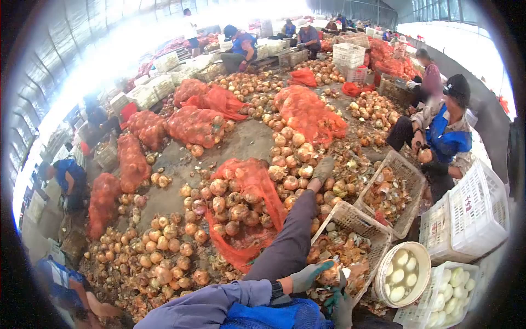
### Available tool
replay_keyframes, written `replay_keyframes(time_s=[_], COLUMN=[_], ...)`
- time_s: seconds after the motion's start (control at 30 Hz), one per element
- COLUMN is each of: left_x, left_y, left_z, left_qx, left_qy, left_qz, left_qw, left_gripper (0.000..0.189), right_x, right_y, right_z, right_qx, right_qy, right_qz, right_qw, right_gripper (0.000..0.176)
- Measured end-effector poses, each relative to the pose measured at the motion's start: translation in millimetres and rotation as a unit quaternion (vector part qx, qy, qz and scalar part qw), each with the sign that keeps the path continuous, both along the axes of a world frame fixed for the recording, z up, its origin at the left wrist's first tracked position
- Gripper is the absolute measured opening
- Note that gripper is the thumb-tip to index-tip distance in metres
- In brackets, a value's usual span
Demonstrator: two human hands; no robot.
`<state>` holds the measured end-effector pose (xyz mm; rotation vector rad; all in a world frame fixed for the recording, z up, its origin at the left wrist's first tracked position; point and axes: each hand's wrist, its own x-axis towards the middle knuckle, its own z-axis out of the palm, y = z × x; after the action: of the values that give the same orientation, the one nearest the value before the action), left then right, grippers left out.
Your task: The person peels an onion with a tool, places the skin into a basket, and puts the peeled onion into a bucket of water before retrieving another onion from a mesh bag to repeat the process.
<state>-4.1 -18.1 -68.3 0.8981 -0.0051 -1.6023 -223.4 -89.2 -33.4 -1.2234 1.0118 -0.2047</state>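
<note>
My left hand, in a grey-green glove with a dark watch at the wrist, is closed around a brown-skinned onion. Close below it, my right hand is gloved too, with its fingers curled. A dark narrow shape sticks up from it beside the onion; blur hides what it is. Both hands are over the near edge of a plastic crate holding onion skins. To their right stands a white bucket with peeled onions in liquid. A white crate of peeled onions sits beside the bucket.
An opened red mesh sack spills onions by my outstretched leg. A second crate of skins and stacked white crates stand to the right. Loose onions cover the floor at left. A co-worker in blue sits at right.
</note>
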Motion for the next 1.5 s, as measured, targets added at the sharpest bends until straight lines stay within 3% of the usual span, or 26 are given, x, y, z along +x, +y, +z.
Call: replay_keyframes(time_s=[0.07,0.1,0.13,0.2,0.3,0.37,0.47,0.57,0.67,0.8,0.87,0.97,1.13,1.27,1.47,1.5], left_x=[-4.4,-3.9,-2.0,-13.9,-17.3,-15.8,-15.2,-14.9,-16.8,-12.2,-14.3,-12.7,-6.3,-17.7,-18.5,-18.2], left_y=[1.6,3.5,8.5,7.9,-0.3,3.1,7.0,7.9,7.0,12.0,9.7,14.3,5.3,5.8,10.4,13.2], left_z=[29.2,45.7,52.3,-2.2,-6.0,45.3,55.4,48.6,43.5,32.3,65.8,94.8,32.8,7.9,25.0,31.6], left_qx=[0.011,0.016,0.001,-0.061,-0.045,0.031,0.011,-0.035,-0.094,-0.064,0.021,0.04,-0.005,-0.006,0.033,0.024], left_qy=[0.034,0.049,0.018,-0.123,-0.24,-0.26,-0.084,-0.027,-0.012,-0.033,0.03,0.011,0.109,0.169,0.065,-0.006], left_qz=[-0.005,-0.01,-0.033,-0.032,-0.083,-0.12,-0.107,-0.098,-0.101,-0.133,-0.108,-0.113,-0.109,-0.051,-0.022,-0.035], left_qw=[0.999,0.999,0.999,0.99,0.966,0.958,0.991,0.994,0.99,0.989,0.993,0.993,0.988,0.984,0.997,0.999], left_gripper=[0.05,0.05,0.066,0.061,0.059,0.058,0.058,0.056,0.055,0.057,0.059,0.056,0.049,0.045,0.058,0.057], right_x=[-1.5,2.4,14.3,16.0,17.3,11.8,5.7,10.7,5.0,0.9,-3.9,-10.8,1.0,-0.3,4.8,4.8], right_y=[-0.3,-1.2,2.0,2.2,-2.5,-7.7,-10.8,-7.0,-1.8,1.1,-1.7,-4.2,3.2,6.6,8.4,8.0], right_z=[-30.4,-20.4,6.0,6.3,12.1,-15.1,-25.3,-4.1,2.2,10.5,21.7,15.5,43.2,41.5,44.7,46.8], right_qx=[0.005,-0.001,-0.005,-0.001,0.043,0.015,0.029,0.071,0.111,0.096,0.062,0.039,0.058,0.01,0.048,0.056], right_qy=[-0.037,-0.034,-0.03,-0.044,-0.07,-0.058,-0.082,-0.129,-0.181,-0.217,-0.195,-0.182,-0.167,-0.113,-0.113,-0.118], right_qz=[-0.052,-0.061,-0.069,-0.1,-0.108,-0.114,-0.138,-0.168,-0.215,-0.226,-0.2,-0.179,-0.173,-0.075,-0.052,-0.05], right_qw=[0.998,0.998,0.997,0.994,0.991,0.992,0.987,0.975,0.953,0.945,0.958,0.966,0.969,0.991,0.991,0.99], right_gripper=[0.021,0.023,0.025,0.031,0.032,0.034,0.037,0.04,0.041,0.039,0.04,0.04,0.033,0.037,0.036,0.035])
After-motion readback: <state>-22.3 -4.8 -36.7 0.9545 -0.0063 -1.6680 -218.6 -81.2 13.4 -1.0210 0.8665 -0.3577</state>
